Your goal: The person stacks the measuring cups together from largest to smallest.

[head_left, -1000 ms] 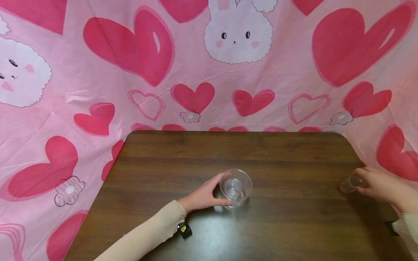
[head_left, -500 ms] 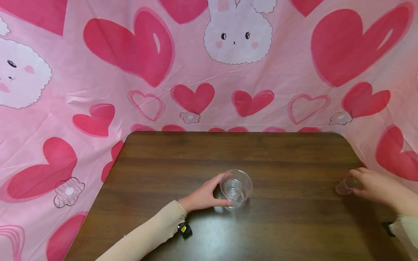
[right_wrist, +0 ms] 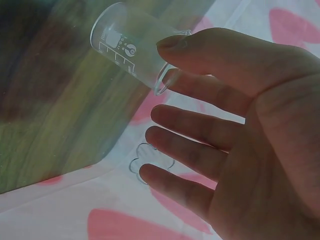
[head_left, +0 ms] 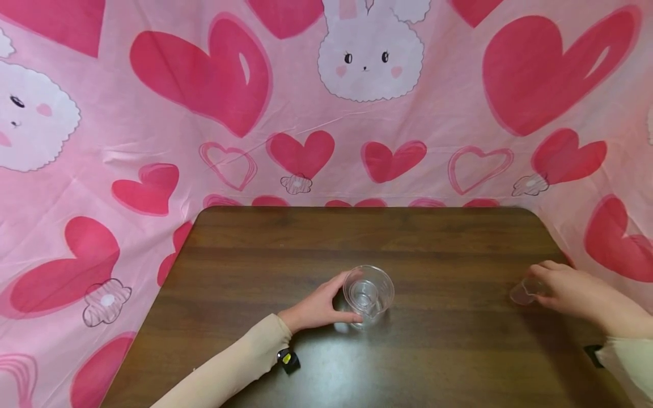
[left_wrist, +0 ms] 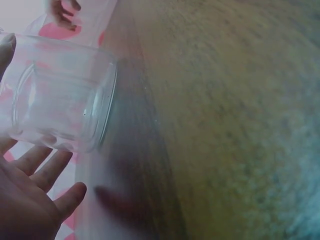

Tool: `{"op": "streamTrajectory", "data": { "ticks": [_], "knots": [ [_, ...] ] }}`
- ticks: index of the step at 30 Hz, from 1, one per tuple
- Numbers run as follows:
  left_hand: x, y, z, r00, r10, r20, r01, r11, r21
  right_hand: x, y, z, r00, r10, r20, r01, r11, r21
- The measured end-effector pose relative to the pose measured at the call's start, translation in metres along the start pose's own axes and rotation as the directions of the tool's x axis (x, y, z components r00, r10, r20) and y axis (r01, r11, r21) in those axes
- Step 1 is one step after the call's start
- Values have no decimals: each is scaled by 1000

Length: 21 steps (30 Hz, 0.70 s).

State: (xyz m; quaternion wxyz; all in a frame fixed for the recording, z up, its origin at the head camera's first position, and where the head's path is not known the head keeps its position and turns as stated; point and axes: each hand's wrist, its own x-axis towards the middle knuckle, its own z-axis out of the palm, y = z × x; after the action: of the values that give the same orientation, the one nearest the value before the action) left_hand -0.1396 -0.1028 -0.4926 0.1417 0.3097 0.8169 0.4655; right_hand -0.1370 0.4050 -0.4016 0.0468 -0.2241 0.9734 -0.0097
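A large clear beaker stands on the table, with a smaller clear vessel inside it. My left hand holds the large beaker's left side between thumb and fingers. In the left wrist view the other fingers spread loosely beside the glass. On the right, my right hand pinches a small glass beaker at its rim between thumb and index finger. Printed scale marks show on its wall, and its base points left, away from the palm. The remaining fingers are extended below.
The brown wooden table has rounded far corners. Pink heart-and-rabbit cloth hangs along its back and sides. A small black device sits at the left wrist, another at the right.
My right hand has drifted left with the small beaker, staying over the table's right side. My left hand and the large beaker have not moved.
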Motion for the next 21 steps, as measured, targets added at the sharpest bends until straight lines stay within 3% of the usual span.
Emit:
{"op": "streamTrajectory", "data": {
  "ticks": [21],
  "knots": [
    [-1,1,0,1000,7,-3,-7,1000,-3,9,-32,-14,994,-77,-71,76,997,-26]
  ]
}}
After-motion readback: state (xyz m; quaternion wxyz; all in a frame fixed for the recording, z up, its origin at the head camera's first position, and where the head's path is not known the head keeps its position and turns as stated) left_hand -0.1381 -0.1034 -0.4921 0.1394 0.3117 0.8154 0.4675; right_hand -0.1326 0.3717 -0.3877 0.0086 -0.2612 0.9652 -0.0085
